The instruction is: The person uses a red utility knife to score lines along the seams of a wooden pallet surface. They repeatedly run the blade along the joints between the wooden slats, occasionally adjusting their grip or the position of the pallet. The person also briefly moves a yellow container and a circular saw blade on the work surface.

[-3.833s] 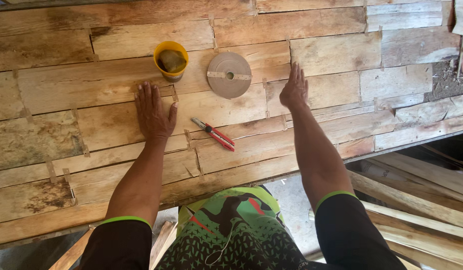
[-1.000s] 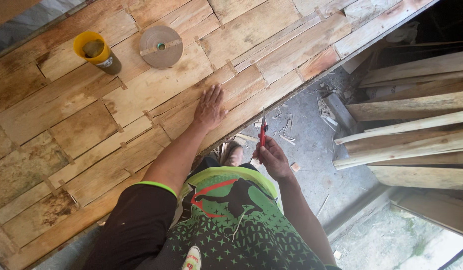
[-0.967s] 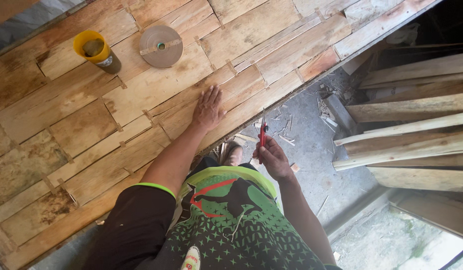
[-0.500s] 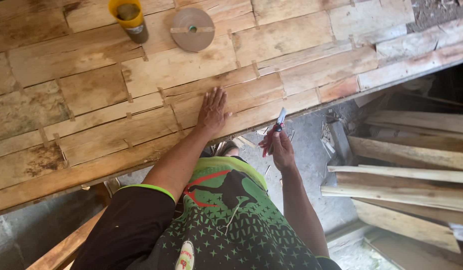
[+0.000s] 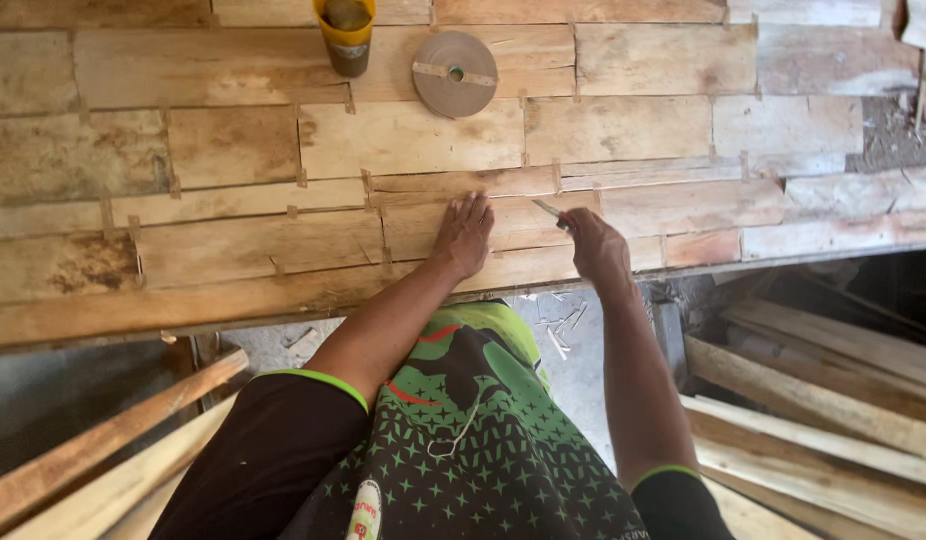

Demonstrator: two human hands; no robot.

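Note:
My left hand (image 5: pixel 465 234) lies flat, fingers spread, on a sheet of pale wood veneer pieces (image 5: pixel 233 140) joined with short strips of brown tape. My right hand (image 5: pixel 597 245) is closed around a small cutter (image 5: pixel 549 210); its thin blade sticks out toward the left and rests on the veneer just right of my left hand. Farther up lies a flat roll of brown tape (image 5: pixel 455 73). A yellow cup (image 5: pixel 347 33) with dark contents stands left of the roll.
The veneer sheet's near edge (image 5: pixel 283 315) runs across in front of me. Long wooden planks (image 5: pixel 833 400) are stacked on the floor at the lower right, and more planks (image 5: pixel 103 450) lean at the lower left. Wood scraps (image 5: pixel 563 325) litter the grey floor.
The red-handled cutter lay on the veneer at first; my right hand took it, dropped below the edge, then rose back onto the sheet. The view swung back to level.

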